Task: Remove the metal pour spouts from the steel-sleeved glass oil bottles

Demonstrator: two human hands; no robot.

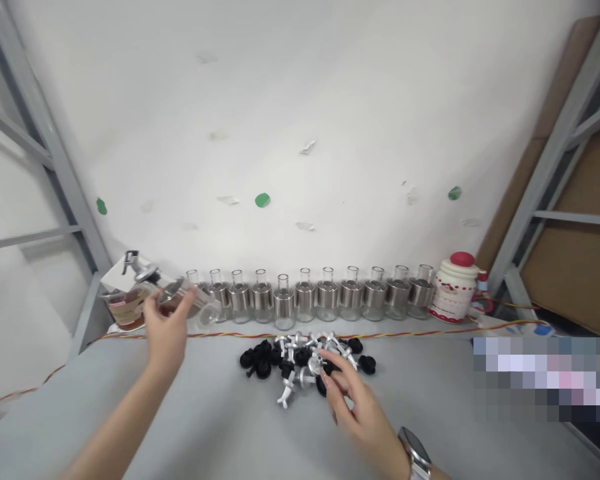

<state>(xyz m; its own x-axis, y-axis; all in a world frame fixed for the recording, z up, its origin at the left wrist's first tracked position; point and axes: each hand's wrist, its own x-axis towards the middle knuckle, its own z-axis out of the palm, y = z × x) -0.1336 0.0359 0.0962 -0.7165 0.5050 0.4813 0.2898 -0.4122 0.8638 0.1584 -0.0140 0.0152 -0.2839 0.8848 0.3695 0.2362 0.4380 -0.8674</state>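
Note:
My left hand [166, 330] is closed around a glass bottle [207, 312] with a metal sleeve, tilted so its base points right. At the bottle's left end sits a silver-and-black pourer cap [143, 270], somewhat blurred. The thumb and index finger of my right hand [357, 403] pinch a silver pourer spout [316, 364] at the near side of a loose pile. That pile mixes silver spouts [286, 390] with black stoppers [263, 369]. Behind it stands a row of upright glass bottles [283, 303] with metal sleeves and bare necks.
A decorated jar [453, 290] with a red knob stands at the row's right end. Another labelled container [125, 310] is at the left, partly behind my hand. Twisted red-yellow wire [405, 333] crosses the grey tabletop [205, 413]. Metal frame posts [545, 180] flank the white wall.

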